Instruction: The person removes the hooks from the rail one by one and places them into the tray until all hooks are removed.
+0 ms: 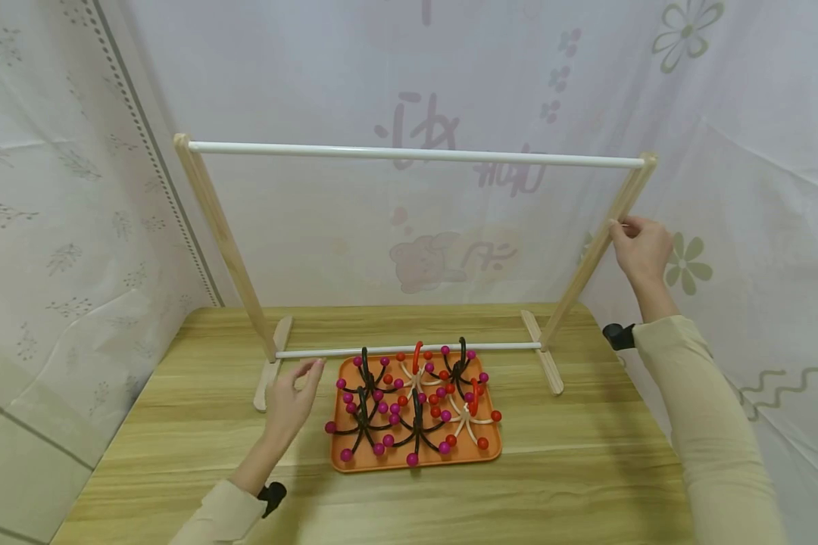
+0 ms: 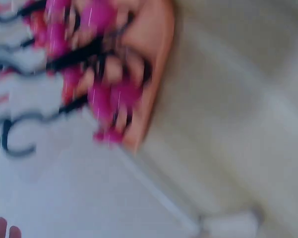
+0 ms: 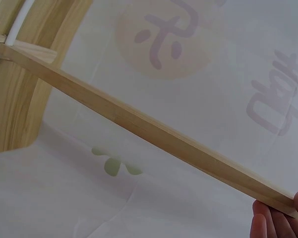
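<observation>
My right hand (image 1: 644,246) pinches the right wooden post (image 1: 589,261) of a standing rack about two thirds of the way up. In the right wrist view, the thumb and fingers (image 3: 270,223) meet the post (image 3: 153,136) near its end. Left of an orange tray (image 1: 337,454), my left hand (image 1: 291,400) hovers with loosely bent fingers, holding nothing. On the tray stand several hook-topped, multi-armed hangers. Some, such as one black hanger (image 1: 417,430), have magenta balls; others, such as one white hanger (image 1: 465,415), have red balls. The left wrist view is blurred.
A white top rail (image 1: 416,154) and a white lower bar (image 1: 409,350) join the rack's posts, including the left post (image 1: 225,242). Its feet stand on a wood-grain table (image 1: 552,484). Patterned curtains (image 1: 75,189) hang behind and at both sides.
</observation>
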`<state>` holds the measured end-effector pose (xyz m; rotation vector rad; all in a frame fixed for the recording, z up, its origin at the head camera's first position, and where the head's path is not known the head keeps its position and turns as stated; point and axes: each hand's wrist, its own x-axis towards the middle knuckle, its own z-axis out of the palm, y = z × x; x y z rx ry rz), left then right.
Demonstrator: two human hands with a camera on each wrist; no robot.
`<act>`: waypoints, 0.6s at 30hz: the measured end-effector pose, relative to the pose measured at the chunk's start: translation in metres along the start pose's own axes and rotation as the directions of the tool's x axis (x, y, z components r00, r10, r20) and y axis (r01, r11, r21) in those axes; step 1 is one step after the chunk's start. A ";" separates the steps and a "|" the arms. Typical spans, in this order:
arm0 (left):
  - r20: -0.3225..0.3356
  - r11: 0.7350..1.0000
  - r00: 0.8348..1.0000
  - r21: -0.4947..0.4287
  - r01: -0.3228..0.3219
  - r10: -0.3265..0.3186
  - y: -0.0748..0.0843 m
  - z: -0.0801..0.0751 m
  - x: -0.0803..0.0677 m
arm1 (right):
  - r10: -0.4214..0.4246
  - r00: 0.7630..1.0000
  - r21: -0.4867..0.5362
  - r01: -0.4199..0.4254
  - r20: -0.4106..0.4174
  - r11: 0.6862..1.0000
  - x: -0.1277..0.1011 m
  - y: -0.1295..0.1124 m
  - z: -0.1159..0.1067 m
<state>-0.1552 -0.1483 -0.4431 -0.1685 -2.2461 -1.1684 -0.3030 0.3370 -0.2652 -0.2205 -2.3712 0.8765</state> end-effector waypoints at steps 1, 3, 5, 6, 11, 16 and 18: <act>-0.015 1.000 1.000 0.018 -0.023 0.023 -0.001 -0.005 0.008 | 0.003 1.000 -0.002 -0.003 0.000 1.000 0.000 0.000 0.001; -0.031 0.997 0.998 0.064 -0.054 0.056 -0.003 -0.017 0.023 | 0.003 1.000 -0.001 -0.003 0.001 1.000 0.000 0.000 0.001; -0.026 0.992 0.997 0.099 -0.074 0.077 -0.003 -0.029 0.036 | 0.001 1.000 0.001 -0.001 0.002 1.000 0.000 0.000 0.001; -0.019 0.990 0.996 0.113 -0.080 0.083 -0.003 -0.036 0.042 | 0.002 1.000 0.004 -0.002 0.003 1.000 0.000 0.000 0.001; -0.025 0.969 0.987 0.193 -0.153 0.161 -0.007 -0.063 0.073 | 0.013 1.000 0.012 -0.013 0.015 1.000 -0.002 0.001 0.001; -0.011 0.954 0.989 0.266 -0.139 0.148 -0.007 -0.090 0.099 | 0.035 0.999 0.051 -0.037 0.036 0.998 -0.005 0.009 0.000; 0.005 0.950 0.989 0.278 -0.145 0.149 -0.007 -0.100 0.109 | 0.039 0.997 0.057 -0.043 0.064 0.997 -0.008 0.014 -0.002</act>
